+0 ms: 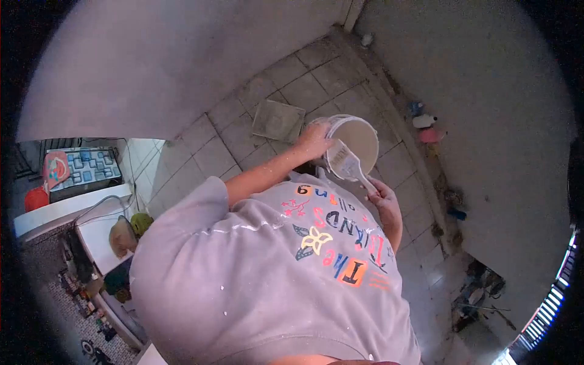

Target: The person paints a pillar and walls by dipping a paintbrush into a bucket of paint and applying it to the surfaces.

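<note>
A white bucket (pixel 330 121) is tilted in front of my grey printed shirt, its open mouth facing right and showing a pale, coated inside. My left hand (pixel 314 141) grips its rim from the left side. In my right hand (pixel 385 199), the fingers are wrapped round the handle of a wide, flat paintbrush (pixel 345 160). The brush lies across the near edge of the bucket's mouth, with its bristle end up by my left hand.
A square slab (pixel 278 120) lies on the dusty floor tiles (pixel 216 159) beyond the bucket. Small items, including a pink one (pixel 431 135), line the right wall's foot. Debris (pixel 480 289) is heaped lower right. A patterned table (pixel 85 170) stands through the left opening.
</note>
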The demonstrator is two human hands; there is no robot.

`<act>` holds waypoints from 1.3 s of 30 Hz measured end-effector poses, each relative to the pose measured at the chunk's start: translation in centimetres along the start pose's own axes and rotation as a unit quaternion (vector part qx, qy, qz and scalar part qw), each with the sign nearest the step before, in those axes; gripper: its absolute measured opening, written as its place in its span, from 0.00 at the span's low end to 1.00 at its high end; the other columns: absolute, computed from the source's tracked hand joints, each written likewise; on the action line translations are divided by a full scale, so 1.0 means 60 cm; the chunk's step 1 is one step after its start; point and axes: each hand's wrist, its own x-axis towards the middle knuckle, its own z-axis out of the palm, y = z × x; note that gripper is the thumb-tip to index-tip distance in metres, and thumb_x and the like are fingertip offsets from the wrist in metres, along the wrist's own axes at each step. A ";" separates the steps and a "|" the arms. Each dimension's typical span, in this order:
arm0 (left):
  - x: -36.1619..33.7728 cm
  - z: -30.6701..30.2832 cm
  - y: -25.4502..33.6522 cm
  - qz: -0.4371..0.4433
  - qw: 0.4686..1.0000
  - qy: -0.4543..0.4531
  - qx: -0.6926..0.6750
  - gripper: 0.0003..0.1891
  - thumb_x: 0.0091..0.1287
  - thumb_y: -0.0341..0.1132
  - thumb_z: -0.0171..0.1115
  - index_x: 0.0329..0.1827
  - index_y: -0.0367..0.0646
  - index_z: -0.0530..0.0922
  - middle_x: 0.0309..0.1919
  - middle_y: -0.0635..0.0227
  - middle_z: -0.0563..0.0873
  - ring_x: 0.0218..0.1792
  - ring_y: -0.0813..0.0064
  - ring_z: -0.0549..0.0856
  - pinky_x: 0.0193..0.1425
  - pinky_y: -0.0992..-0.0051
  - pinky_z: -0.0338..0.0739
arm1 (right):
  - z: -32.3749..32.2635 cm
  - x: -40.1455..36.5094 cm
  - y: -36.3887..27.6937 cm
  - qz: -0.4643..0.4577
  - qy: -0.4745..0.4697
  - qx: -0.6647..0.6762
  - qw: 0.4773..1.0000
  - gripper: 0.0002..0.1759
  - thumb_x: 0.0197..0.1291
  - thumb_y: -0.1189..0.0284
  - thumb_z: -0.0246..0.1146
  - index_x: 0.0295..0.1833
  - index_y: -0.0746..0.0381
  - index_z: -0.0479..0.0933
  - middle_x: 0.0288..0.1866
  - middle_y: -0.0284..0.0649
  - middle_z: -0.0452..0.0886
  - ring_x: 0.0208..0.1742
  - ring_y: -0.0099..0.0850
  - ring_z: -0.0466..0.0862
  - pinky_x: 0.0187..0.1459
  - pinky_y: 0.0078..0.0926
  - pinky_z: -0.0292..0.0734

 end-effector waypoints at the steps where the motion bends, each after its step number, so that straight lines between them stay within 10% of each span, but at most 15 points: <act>1: 0.006 -0.003 0.003 0.005 1.000 0.002 -0.004 0.17 0.48 0.35 0.61 0.40 0.34 0.76 0.40 0.46 0.79 0.44 0.51 0.79 0.49 0.60 0.72 | -0.002 0.007 -0.011 -0.005 0.007 -0.027 1.000 0.27 0.51 0.71 0.59 0.59 0.63 0.69 0.43 0.34 0.78 0.36 0.21 0.74 0.38 0.17 0.68; 13: 0.096 -0.081 0.033 0.123 0.980 0.153 0.034 0.14 0.51 0.33 0.60 0.40 0.35 0.76 0.28 0.49 0.81 0.29 0.56 0.83 0.35 0.63 0.77 | -0.048 0.098 -0.105 -0.087 0.198 -0.170 0.962 0.18 0.57 0.67 0.57 0.47 0.68 0.77 0.29 0.32 0.78 0.30 0.20 0.74 0.33 0.17 0.68; 15: 0.106 -0.102 0.032 0.117 0.980 0.159 -0.010 0.18 0.49 0.34 0.60 0.44 0.38 0.77 0.33 0.48 0.81 0.39 0.48 0.80 0.47 0.59 0.74 | -0.072 0.099 -0.112 -0.123 0.205 -0.226 0.944 0.16 0.57 0.67 0.58 0.46 0.68 0.77 0.28 0.32 0.78 0.30 0.20 0.74 0.34 0.17 0.68; 22: 0.146 -0.155 0.054 -0.001 0.991 0.077 -0.107 0.15 0.51 0.33 0.59 0.41 0.35 0.77 0.22 0.53 0.81 0.23 0.63 0.83 0.29 0.65 0.78 | -0.133 0.108 -0.165 -0.090 0.216 -0.254 0.938 0.17 0.55 0.67 0.61 0.44 0.69 0.78 0.27 0.31 0.77 0.29 0.19 0.73 0.32 0.16 0.67; 34: 0.173 -0.169 0.067 -0.044 0.988 0.047 -0.141 0.13 0.57 0.29 0.57 0.43 0.32 0.74 0.27 0.60 0.80 0.22 0.72 0.81 0.19 0.72 0.80 | -0.085 0.150 -0.190 -0.251 0.238 -0.057 0.936 0.18 0.55 0.67 0.62 0.50 0.63 0.76 0.39 0.35 0.79 0.36 0.22 0.76 0.41 0.18 0.71; 37: 0.199 -0.149 0.064 -0.021 0.986 0.060 -0.155 0.12 0.56 0.30 0.58 0.39 0.30 0.73 0.25 0.59 0.80 0.21 0.69 0.82 0.17 0.72 0.78 | -0.105 0.152 -0.212 -0.202 0.247 -0.336 0.886 0.13 0.57 0.69 0.60 0.47 0.62 0.77 0.42 0.37 0.78 0.44 0.28 0.77 0.45 0.25 0.71; 39: 0.260 -0.126 0.083 0.000 0.983 0.072 -0.171 0.12 0.55 0.31 0.60 0.35 0.30 0.72 0.22 0.58 0.79 0.19 0.67 0.83 0.15 0.71 0.76 | -0.175 0.198 -0.217 -0.321 0.238 -0.593 0.699 0.13 0.54 0.70 0.61 0.46 0.56 0.78 0.45 0.39 0.77 0.45 0.36 0.77 0.45 0.31 0.72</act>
